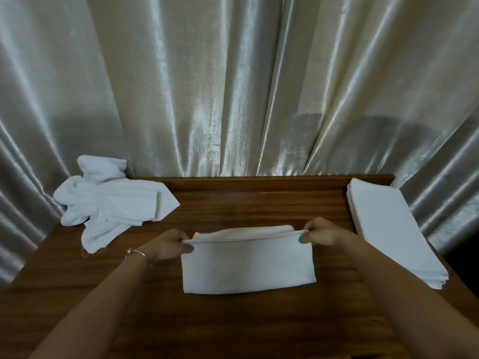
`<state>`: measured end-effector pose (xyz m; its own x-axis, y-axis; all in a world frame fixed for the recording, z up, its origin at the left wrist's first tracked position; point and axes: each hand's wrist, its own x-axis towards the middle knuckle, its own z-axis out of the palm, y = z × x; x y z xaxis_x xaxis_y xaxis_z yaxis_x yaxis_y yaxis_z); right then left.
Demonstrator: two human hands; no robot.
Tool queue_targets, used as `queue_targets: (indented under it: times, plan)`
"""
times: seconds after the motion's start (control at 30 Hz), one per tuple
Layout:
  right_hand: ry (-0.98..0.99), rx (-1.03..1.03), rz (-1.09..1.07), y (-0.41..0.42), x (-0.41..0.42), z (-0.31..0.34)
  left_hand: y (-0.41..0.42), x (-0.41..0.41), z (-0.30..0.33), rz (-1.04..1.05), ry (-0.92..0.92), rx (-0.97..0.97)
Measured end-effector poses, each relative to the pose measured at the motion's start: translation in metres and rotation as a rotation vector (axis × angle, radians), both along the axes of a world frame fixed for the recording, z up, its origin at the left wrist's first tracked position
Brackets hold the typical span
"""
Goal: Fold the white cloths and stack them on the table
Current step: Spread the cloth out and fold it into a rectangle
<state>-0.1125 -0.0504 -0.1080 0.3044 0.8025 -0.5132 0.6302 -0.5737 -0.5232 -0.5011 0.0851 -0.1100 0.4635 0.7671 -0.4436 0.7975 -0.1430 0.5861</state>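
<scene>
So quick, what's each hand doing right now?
Left hand: closed, fingers pinching the far left corner of the folded white cloth.
Right hand: closed, fingers pinching the far right corner of the same cloth.

Satin curtain [233, 86]; perhaps silver bracelet [141, 253]

Matt white terry cloths [247, 263], glossy satin curtain [207, 86], smooth varnished wooden table [259, 203].

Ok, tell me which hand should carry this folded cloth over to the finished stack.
Probably the right hand: it already pinches the folded cloth at its right corner, and the stack lies just beyond it. The left hand sits on the side of the unfolded pile.
</scene>
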Motion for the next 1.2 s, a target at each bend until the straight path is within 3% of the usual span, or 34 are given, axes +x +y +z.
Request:
queue_targets:
  times: [0.13,0.3,0.5,0.67,0.83,0.93,1.1,1.2]
  plan:
    - [0.069,0.118,-0.158,0.021,-0.009,-0.021,0.014,0.012,-0.021,0.168,-0.132,-0.074]
    - [-0.036,0.211,-0.195,0.037,-0.017,-0.058,0.024,0.034,-0.050,0.251,-0.116,0.013]
    - [-0.105,0.275,-0.218,0.039,-0.022,-0.080,0.026,0.044,-0.076,0.365,-0.280,-0.024]
    - [-0.267,0.182,-0.178,0.045,-0.026,-0.087,0.035,0.050,-0.089,0.406,-0.247,0.041]
    - [-0.625,0.111,-0.098,0.047,-0.036,-0.093,0.042,0.054,-0.101,0.306,-0.092,0.306]
    - [-0.726,0.150,-0.102,0.043,-0.040,-0.100,0.042,0.055,-0.109,0.254,-0.006,0.416]
    - [-0.780,0.182,-0.143,0.038,-0.040,-0.108,0.051,0.061,-0.097,0.358,0.060,0.083]
    - [-0.727,0.184,-0.184,0.040,-0.042,-0.105,0.054,0.060,-0.093,0.297,0.079,0.020]
